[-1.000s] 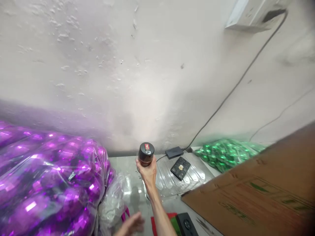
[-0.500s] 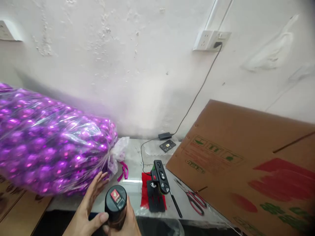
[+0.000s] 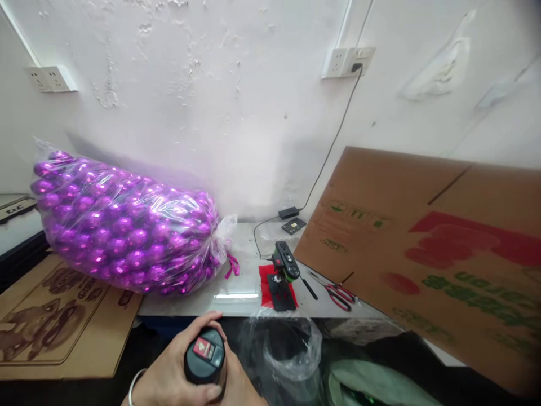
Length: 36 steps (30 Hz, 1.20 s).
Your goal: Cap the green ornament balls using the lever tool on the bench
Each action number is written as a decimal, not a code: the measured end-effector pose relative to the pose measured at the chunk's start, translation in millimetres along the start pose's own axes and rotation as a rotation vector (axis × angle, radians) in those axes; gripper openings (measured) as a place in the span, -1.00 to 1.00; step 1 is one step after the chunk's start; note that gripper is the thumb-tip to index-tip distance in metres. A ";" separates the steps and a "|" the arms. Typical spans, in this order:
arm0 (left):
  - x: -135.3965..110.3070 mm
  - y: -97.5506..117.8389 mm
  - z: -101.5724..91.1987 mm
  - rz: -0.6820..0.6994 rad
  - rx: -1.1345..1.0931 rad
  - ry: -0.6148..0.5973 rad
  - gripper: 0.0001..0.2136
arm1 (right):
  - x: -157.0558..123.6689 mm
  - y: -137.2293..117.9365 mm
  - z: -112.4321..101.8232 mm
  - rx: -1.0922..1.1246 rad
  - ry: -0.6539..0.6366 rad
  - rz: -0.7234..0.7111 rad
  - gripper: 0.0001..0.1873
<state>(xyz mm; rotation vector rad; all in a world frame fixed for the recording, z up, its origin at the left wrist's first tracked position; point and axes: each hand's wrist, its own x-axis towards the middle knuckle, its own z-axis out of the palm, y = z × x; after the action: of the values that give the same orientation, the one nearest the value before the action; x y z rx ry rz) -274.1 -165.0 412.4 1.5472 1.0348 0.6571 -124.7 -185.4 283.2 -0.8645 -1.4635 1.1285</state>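
A bottle with a round black lid [image 3: 204, 356] stands close in front of me at the bottom of the view, seen from above. On top of the lid is a small red label beside a flap-like piece. My left hand [image 3: 171, 363], with a pale bracelet at its wrist, curls around the lid's left side, thumb across the near edge and fingers over the far side. Along the right side, my right hand [image 3: 239, 378] is closed on the bottle's body; its fingers are mostly hidden. The lower part of the bottle is also hidden by my hands.
Clear bag of shiny purple balls [image 3: 127, 231] lies left on the white table [image 3: 240, 310], near printed cardboard [image 3: 97, 349]. Ahead are a black device on a stand [image 3: 284, 276], a red cloth [image 3: 266, 282], scissors [image 3: 340, 296] and a large carton [image 3: 380, 237]. A clear plastic bag [image 3: 291, 344] hangs below.
My left hand's fingers, spread apart beforehand, have closed around the lid. The whole view has shifted, showing more of the left side and the floor area, with the bottle now before the table's edge.
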 end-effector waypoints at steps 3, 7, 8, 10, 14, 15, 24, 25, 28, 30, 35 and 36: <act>-24.4 -1.4 -15.3 0.026 0.071 0.072 -0.26 | 2.8 -22.3 42.6 0.151 -0.044 -0.041 0.04; -56.4 -10.7 -36.7 0.067 0.188 0.166 -0.35 | 1.2 -31.4 92.1 0.174 -0.005 -0.090 -0.02; -63.6 -14.2 -40.4 0.083 0.224 0.211 -0.40 | -1.2 -29.8 101.9 0.124 0.039 -0.088 -0.04; -76.2 -21.4 -45.1 0.118 0.290 0.296 -0.50 | -7.0 -24.7 118.3 -0.003 0.123 -0.079 -0.08; -94.9 -33.2 -43.6 0.222 0.423 0.446 -0.57 | -16.9 -14.2 142.4 -0.226 0.206 -0.129 -0.11; -98.5 -35.4 -42.0 0.249 0.488 0.521 -0.58 | -18.1 -11.7 147.7 -0.282 0.232 -0.164 -0.14; -112.0 -28.7 -71.2 0.167 1.066 0.449 -0.36 | -25.0 6.5 167.2 -0.515 0.395 -0.299 -0.17; -112.5 -23.7 -79.5 0.192 1.074 0.341 -0.27 | -27.2 7.0 166.1 -0.512 0.379 -0.277 -0.15; -112.8 -4.9 -98.6 0.278 1.068 -0.070 -0.11 | -32.8 9.2 165.0 -0.506 0.356 -0.224 -0.13; -111.3 7.3 -102.7 0.290 1.112 -0.277 -0.16 | -34.7 13.0 167.4 -0.512 0.386 -0.200 -0.13; -99.3 25.1 -93.3 0.296 1.363 -0.396 -0.40 | -34.5 20.1 173.8 -0.499 0.468 -0.172 -0.17; -96.2 26.7 -91.7 0.292 1.392 -0.406 -0.48 | -34.2 19.1 173.3 -0.487 0.452 -0.176 -0.16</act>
<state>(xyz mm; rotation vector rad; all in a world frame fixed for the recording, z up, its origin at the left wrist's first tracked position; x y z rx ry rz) -389.1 -205.9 471.4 2.8937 0.9524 -0.3675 -289.0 -246.2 253.4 -1.2060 -1.4085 0.4029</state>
